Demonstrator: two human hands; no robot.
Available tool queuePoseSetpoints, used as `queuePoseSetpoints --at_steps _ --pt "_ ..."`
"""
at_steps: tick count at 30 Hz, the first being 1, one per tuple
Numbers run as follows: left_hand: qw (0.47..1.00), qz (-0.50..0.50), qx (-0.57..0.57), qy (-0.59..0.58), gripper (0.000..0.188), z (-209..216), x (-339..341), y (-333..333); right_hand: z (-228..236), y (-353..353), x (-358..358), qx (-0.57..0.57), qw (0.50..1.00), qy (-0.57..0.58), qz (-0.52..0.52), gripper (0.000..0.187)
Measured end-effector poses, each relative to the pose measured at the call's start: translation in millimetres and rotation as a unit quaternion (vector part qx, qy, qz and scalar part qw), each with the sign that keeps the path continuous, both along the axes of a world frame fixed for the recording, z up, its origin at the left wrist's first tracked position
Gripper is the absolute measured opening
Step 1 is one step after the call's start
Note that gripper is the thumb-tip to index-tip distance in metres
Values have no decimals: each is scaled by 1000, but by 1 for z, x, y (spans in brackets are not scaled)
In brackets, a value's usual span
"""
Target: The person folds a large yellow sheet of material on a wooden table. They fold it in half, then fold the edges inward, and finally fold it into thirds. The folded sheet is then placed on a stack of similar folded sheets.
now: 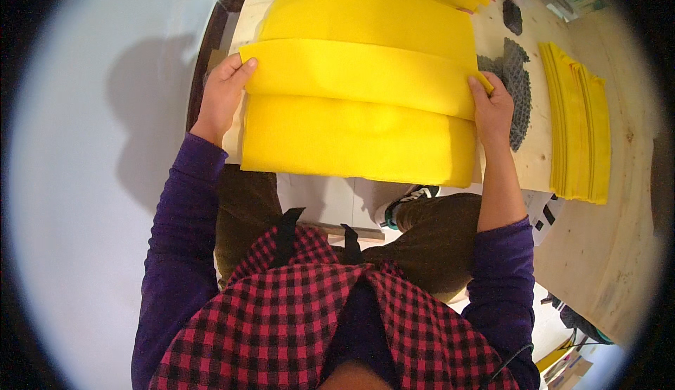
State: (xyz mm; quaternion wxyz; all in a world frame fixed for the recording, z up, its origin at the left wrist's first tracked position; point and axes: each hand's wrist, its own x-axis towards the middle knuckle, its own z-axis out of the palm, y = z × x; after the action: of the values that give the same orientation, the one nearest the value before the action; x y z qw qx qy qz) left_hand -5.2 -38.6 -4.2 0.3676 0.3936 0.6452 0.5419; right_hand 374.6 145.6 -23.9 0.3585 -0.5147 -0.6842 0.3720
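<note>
Bright, even indoor light; you get strong saturated colour on the yellow felt sheet (358,101), nearly blown out on its upper fold. Your light source sits up and to the right: a soft, dark shadow of your arm and head falls on the pale floor (91,179) at left. Your left hand (223,94) and right hand (492,109) are sharp, no motion blur. Fisheye bending is heavy; the wooden table (612,249) edge curves hard at right. A black vignette rings the frame, with hazy bluish falloff near the rim. Your checked shirt (295,320) at bottom is slightly soft.
</note>
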Motion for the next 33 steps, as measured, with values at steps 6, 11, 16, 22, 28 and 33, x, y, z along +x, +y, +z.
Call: queuePoseSetpoints --at_steps 6,11,16,22,28,33 --pt "1000 15 -14 8 25 -10 -1 10 -8 7 -4 27 998 -44 -34 22" --pt "983 66 -62 163 21 -18 3 16 -7 8 -5 33 997 -53 -51 29" --pt "916 84 -32 390 20 -28 4 20 -6 8 -10 62 995 -63 -55 28" --pt "877 86 -23 472 22 -34 6 20 -4 14 -10 64 990 -110 -65 28" --pt "869 75 -67 485 22 -27 9 21 -8 21 -11 77 990 -111 -28 27" --pt "869 68 -61 487 23 -24 9 22 -7 15 -14 54 991 -116 -38 28"
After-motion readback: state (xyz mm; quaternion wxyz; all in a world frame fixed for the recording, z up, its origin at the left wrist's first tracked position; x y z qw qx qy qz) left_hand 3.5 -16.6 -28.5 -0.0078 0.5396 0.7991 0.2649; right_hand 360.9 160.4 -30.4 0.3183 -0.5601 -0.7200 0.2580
